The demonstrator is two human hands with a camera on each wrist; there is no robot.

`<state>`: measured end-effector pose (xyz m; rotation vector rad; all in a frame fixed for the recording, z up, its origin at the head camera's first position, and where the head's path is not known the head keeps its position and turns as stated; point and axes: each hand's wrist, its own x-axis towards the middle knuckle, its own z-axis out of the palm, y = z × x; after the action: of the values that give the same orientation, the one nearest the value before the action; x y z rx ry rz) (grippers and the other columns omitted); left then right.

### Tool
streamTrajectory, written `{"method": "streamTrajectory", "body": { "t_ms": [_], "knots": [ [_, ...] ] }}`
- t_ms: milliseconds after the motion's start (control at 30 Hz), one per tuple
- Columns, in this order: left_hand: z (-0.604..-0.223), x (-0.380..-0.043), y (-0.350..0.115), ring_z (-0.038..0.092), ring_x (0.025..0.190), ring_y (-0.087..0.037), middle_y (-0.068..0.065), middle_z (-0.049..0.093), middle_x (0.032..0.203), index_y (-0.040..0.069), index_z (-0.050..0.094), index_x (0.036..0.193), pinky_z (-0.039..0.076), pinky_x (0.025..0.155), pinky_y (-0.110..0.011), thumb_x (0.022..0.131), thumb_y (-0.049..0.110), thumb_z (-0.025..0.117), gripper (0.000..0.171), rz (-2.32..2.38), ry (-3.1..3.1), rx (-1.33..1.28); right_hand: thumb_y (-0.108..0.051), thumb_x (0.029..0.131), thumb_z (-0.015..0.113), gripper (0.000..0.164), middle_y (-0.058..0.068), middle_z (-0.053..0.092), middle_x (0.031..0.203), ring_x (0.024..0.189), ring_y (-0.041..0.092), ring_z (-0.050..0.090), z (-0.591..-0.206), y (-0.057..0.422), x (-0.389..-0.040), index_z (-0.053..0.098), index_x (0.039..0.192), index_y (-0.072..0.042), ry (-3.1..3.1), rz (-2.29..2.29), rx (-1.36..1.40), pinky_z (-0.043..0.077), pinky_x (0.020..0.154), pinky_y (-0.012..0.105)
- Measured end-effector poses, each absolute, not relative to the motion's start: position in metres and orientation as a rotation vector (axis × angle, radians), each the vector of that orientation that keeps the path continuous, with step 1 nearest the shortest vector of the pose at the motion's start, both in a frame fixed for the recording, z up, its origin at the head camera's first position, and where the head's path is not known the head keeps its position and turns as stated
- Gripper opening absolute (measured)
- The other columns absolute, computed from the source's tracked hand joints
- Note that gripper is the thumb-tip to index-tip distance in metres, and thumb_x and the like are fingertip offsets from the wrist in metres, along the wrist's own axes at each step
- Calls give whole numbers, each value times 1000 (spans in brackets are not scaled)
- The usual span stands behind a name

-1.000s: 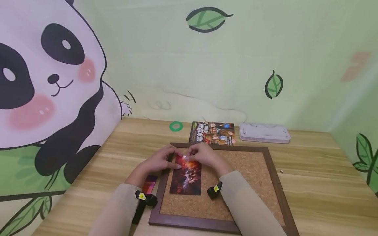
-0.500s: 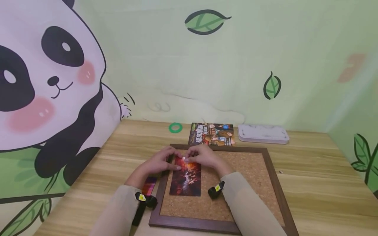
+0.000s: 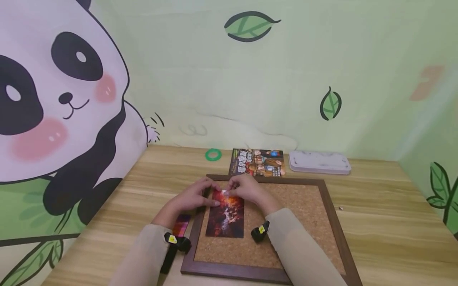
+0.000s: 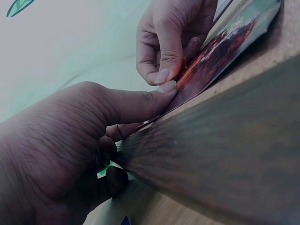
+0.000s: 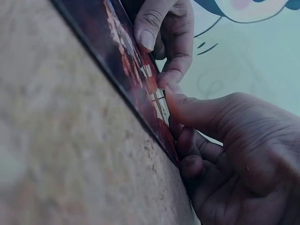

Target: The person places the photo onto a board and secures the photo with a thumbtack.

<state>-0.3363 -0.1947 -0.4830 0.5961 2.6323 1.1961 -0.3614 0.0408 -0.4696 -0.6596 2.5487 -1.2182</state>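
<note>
Hands on photo, booklet title perhaps "福尔摩斯"

Pale green walls with a cartoon panda border a wood-grain table.

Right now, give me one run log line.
left grip: thumb on photo | right grip: at photo's far end | photo: on corkboard

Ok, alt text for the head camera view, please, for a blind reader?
A person's left hand and right hand are at the top edge of a fiery red photo print on a brown-framed corkboard. The table also holds a green ring, an illustrated book and a pale case; a cartoon panda looms at left.
</note>
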Motion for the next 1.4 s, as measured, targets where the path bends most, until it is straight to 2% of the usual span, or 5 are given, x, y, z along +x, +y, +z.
{"method": "streamTrajectory", "body": {
  "t_ms": [233,500,867,1133,1400],
  "knots": [
    [-482,-337,-195,49,114,-23,3,55,117,30,68,111,36,104,-50,80,35,86,36,1211,2625,588,-18,85,82,12,-1,66,79,75,15,56,-464,37,-361,71,86,-12,2553,-1180,-604,45,67,28],
    [-483,-335,-195,50,113,-22,3,55,117,28,69,111,37,104,-49,79,34,86,37,1208,2632,593,-10,85,80,10,0,63,78,72,15,55,-464,35,-360,70,87,-9,2528,-1166,-613,44,64,28],
    [-485,-334,-196,49,115,-23,2,55,117,29,68,112,36,105,-52,80,35,86,37,1218,2626,588,-17,90,76,6,-3,67,84,80,14,61,-478,48,-363,72,93,-15,2506,-1215,-848,49,77,32],
    [-485,-336,-196,50,120,-23,1,58,118,21,68,115,34,108,-52,84,29,83,35,1228,2639,641,-18,96,68,9,-3,68,91,88,14,62,-474,52,-363,72,101,-13,2504,-1268,-794,48,85,37],
    [-484,-339,-196,53,117,-23,1,60,117,20,67,115,36,106,-51,83,29,83,36,1228,2639,669,-19,96,67,9,-3,68,93,89,14,62,-470,53,-363,72,102,-14,2544,-1249,-805,48,86,38]
  ]
}}
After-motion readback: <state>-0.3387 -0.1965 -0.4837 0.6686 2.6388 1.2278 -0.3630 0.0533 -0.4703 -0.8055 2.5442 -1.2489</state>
